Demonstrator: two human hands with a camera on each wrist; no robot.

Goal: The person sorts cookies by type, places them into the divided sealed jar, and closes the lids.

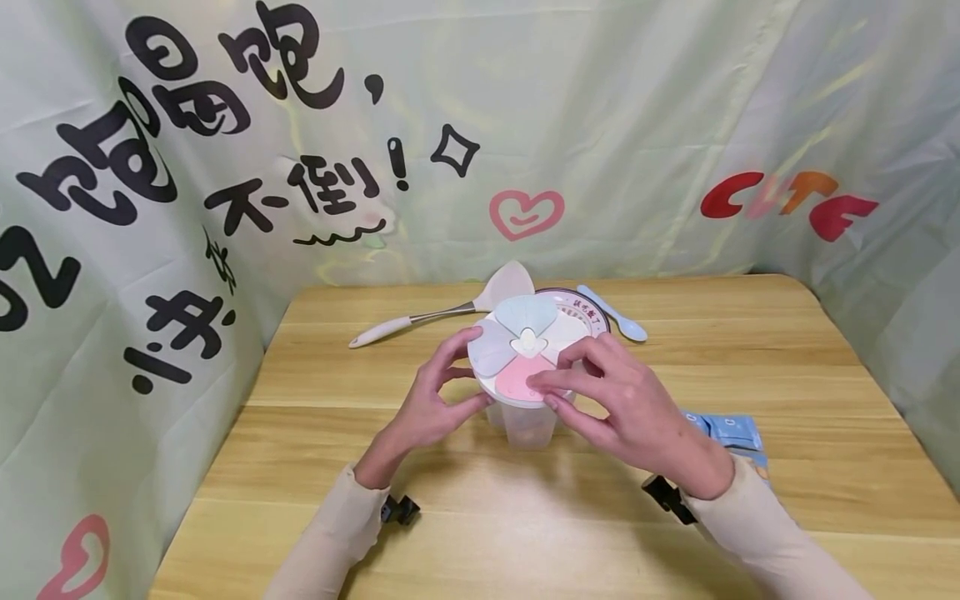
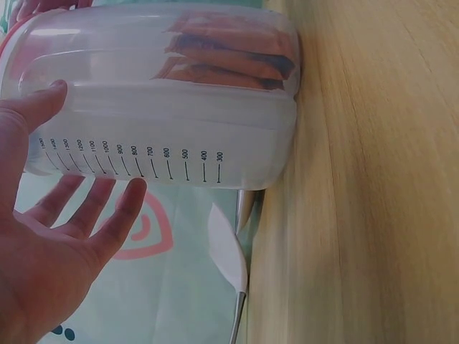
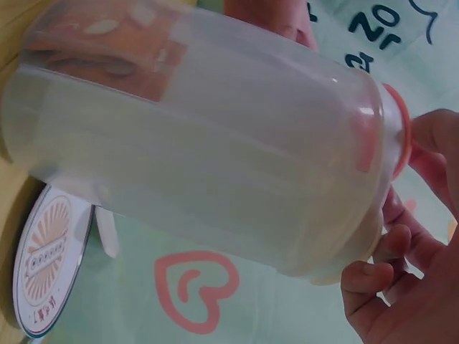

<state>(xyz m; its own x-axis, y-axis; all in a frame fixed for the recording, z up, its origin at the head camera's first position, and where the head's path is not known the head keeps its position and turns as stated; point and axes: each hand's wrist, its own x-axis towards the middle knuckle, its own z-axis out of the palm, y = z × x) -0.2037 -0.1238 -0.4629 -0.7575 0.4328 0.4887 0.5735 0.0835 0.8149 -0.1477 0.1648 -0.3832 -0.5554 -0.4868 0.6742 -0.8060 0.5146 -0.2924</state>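
A clear plastic storage container point(image 1: 528, 429) stands upright on the table, its round lid divided into petal-shaped coloured flaps. My left hand point(image 1: 431, 396) holds it from the left, thumb and fingers curved around the side just below the lid. On the pink flap point(image 1: 516, 375), at the lid's near edge, my right hand point(image 1: 630, 396) has its index finger on top and its thumb at the rim, pinching there. The pink flap looks closed. Orange-brown sachets point(image 2: 233, 57) lie at the bottom of one compartment in the left wrist view; measuring marks run along the wall beside it.
Behind the container lie a white spatula point(image 1: 506, 287) with a metal shaft, a round printed plate point(image 1: 592, 308) and a light blue spoon point(image 1: 626, 325). Blue packets point(image 1: 731, 429) sit to the right, partly behind my right forearm. A printed curtain point(image 1: 622, 125) surrounds the table.
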